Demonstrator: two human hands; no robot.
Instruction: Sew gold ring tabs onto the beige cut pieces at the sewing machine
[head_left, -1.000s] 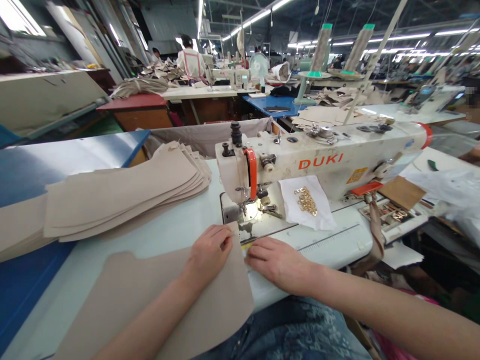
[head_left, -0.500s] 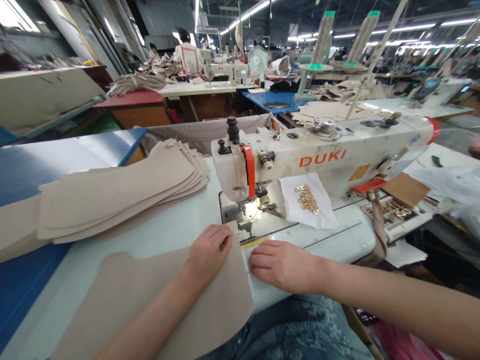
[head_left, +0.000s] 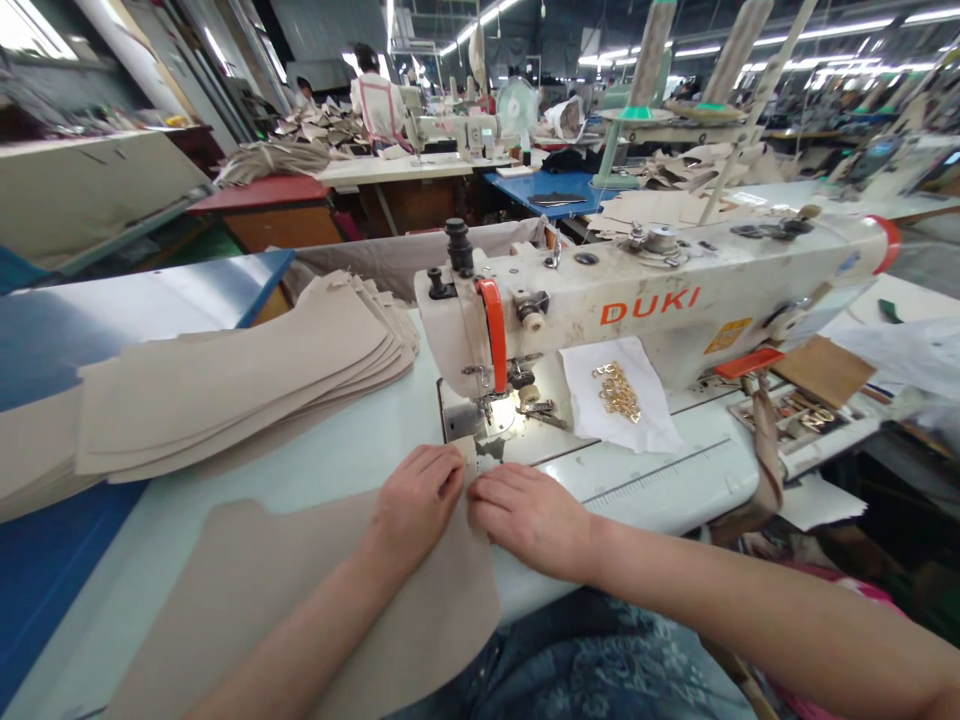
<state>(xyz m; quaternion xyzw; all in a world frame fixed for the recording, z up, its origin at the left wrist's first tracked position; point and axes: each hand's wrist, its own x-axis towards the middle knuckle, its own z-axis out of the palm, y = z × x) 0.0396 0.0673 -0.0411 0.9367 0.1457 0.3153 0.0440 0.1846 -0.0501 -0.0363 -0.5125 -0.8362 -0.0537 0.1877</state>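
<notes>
A large beige fabric piece (head_left: 300,570) lies on the table in front of the sewing machine (head_left: 645,310). My left hand (head_left: 420,495) rests on its upper part, fingers curled and closed on the fabric near its top corner. Close beside it, my right hand (head_left: 529,515) has its fingers pressed together at the fabric's right edge; what they hold, if anything, is hidden. Both hands are just in front of the needle area (head_left: 495,410), and the corner of the fabric reaches the metal plate's front edge.
A stack of beige pieces (head_left: 247,380) lies at the left. Gold metal rings (head_left: 619,393) sit on a white cloth (head_left: 656,415) on the machine bed. A parts tray (head_left: 817,425) is at the right. A person (head_left: 377,105) sits at another machine behind.
My right hand has moved left and slightly up, from beside the fabric to its right edge, close to my left hand. The view has shifted slightly.
</notes>
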